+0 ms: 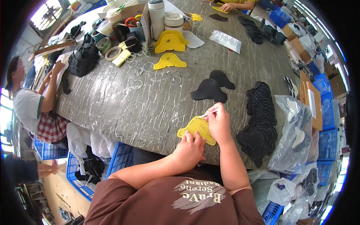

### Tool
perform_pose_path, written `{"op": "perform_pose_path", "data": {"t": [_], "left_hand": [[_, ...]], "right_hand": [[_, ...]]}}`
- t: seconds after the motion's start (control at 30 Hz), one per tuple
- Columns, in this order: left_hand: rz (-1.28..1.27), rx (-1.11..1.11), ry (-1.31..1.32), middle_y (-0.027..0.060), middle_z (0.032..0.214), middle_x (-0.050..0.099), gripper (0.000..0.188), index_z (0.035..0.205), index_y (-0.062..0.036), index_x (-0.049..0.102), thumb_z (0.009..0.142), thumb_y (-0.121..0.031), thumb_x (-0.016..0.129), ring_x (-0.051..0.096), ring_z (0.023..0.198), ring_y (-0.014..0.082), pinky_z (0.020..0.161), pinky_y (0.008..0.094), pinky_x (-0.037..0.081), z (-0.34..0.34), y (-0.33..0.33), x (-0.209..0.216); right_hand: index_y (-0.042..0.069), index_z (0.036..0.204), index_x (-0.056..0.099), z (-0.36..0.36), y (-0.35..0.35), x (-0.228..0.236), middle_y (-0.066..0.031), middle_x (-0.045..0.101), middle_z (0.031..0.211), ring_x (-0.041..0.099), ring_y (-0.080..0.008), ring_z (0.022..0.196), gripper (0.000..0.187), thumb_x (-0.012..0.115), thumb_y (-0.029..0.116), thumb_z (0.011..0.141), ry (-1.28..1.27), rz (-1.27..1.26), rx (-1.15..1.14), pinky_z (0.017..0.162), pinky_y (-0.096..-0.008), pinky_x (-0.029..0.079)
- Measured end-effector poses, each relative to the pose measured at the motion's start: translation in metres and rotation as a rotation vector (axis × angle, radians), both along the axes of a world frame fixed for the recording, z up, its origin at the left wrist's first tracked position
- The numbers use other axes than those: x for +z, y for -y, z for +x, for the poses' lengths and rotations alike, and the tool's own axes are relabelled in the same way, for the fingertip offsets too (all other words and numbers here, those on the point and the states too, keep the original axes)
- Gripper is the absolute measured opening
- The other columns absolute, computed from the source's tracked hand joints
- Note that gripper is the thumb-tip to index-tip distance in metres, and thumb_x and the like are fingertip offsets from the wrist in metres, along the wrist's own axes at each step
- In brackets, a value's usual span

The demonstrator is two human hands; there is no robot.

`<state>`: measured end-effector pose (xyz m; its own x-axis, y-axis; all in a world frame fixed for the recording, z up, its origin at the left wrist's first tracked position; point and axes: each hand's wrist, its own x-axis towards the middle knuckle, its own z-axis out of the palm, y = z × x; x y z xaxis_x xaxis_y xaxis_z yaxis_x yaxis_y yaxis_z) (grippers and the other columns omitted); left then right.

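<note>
On the table in front of me lies a yellow template (pixel 201 128) with a rounded top, wide lower corners and slots along its outline. The fingers of my left hand (pixel 189 150) are apart and rest on its lower edge. My right hand (pixel 218 122) is closed around a thin white pen (pixel 207 113), whose tip touches the template's upper edge. Whether anything lies beneath the template is hidden. Just beyond are two overlapping black cut pieces (pixel 209 90). To the right, many similar black pieces (pixel 260 112) lie fanned in an overlapping row.
More yellow templates (pixel 170 62) lie farther back near rubber bands (pixel 137 84), a tape roll (pixel 111 53) and a white tumbler (pixel 156 18). A clear plastic bag (pixel 290 137) is at the right edge. One person (pixel 28 105) works at left; another's hand (pixel 227 7) is at the far side.
</note>
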<state>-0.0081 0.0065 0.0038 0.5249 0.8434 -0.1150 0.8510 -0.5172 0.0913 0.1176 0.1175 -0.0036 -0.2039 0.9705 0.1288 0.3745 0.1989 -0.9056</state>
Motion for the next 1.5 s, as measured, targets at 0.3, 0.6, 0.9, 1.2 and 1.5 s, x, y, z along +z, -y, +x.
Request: {"op": "perform_pose_path", "data": {"t": [0.3, 0.6, 0.9, 1.2, 1.5], "left_hand": [[-0.018, 0.012, -0.011, 0.0304, 0.128, 0.050, 0.072, 0.132, 0.0016, 0.052, 0.085, -0.052, 0.061, 0.052, 0.112, 0.0528, 0.086, 0.0466, 0.053, 0.001, 0.000, 0.003], [-0.003, -0.002, -0.019, 0.0303, 0.128, 0.050, 0.072, 0.132, 0.0016, 0.052, 0.084, -0.052, 0.061, 0.052, 0.112, 0.0528, 0.084, 0.0456, 0.054, -0.001, 0.000, 0.002], [-0.010, 0.004, 0.001, 0.0305, 0.129, 0.049, 0.072, 0.131, 0.0019, 0.053, 0.085, -0.052, 0.061, 0.052, 0.112, 0.0528, 0.085, 0.0455, 0.054, 0.000, 0.000, 0.004], [-0.007, -0.004, -0.006, 0.0302, 0.128, 0.049, 0.072, 0.131, 0.0022, 0.052, 0.084, -0.052, 0.062, 0.053, 0.110, 0.0525, 0.084, 0.0445, 0.055, -0.001, -0.001, 0.006], [-0.001, 0.001, 0.007, 0.0301, 0.128, 0.049, 0.072, 0.130, 0.0017, 0.053, 0.083, -0.052, 0.063, 0.053, 0.110, 0.0528, 0.085, 0.0445, 0.054, 0.000, 0.000, 0.005]], "right_hand": [[0.001, 0.089, 0.048, 0.010, 0.005, -0.009, -0.0096, 0.063, 0.076, 0.065, -0.0163, 0.066, 0.010, 0.057, -0.004, 0.090, 0.000, 0.091, -0.039, 0.063, -0.0310, 0.053], [0.001, 0.090, 0.048, 0.011, 0.007, -0.012, -0.0106, 0.063, 0.078, 0.066, -0.0191, 0.068, 0.012, 0.057, -0.006, 0.089, 0.054, 0.169, -0.033, 0.064, -0.0315, 0.052], [0.000, 0.089, 0.049, 0.023, 0.018, -0.012, -0.0155, 0.063, 0.078, 0.065, -0.0287, 0.069, 0.011, 0.058, -0.004, 0.087, -0.011, 0.123, -0.093, 0.061, -0.0363, 0.050], [0.000, 0.093, 0.048, 0.038, 0.051, -0.020, -0.0130, 0.064, 0.083, 0.065, -0.0222, 0.071, 0.012, 0.058, -0.006, 0.088, -0.071, 0.204, -0.113, 0.064, -0.0317, 0.053], [-0.001, 0.090, 0.051, 0.037, 0.053, -0.026, -0.0144, 0.067, 0.088, 0.067, -0.0237, 0.073, 0.010, 0.059, -0.006, 0.088, -0.099, 0.237, -0.106, 0.067, -0.0313, 0.054]]}}
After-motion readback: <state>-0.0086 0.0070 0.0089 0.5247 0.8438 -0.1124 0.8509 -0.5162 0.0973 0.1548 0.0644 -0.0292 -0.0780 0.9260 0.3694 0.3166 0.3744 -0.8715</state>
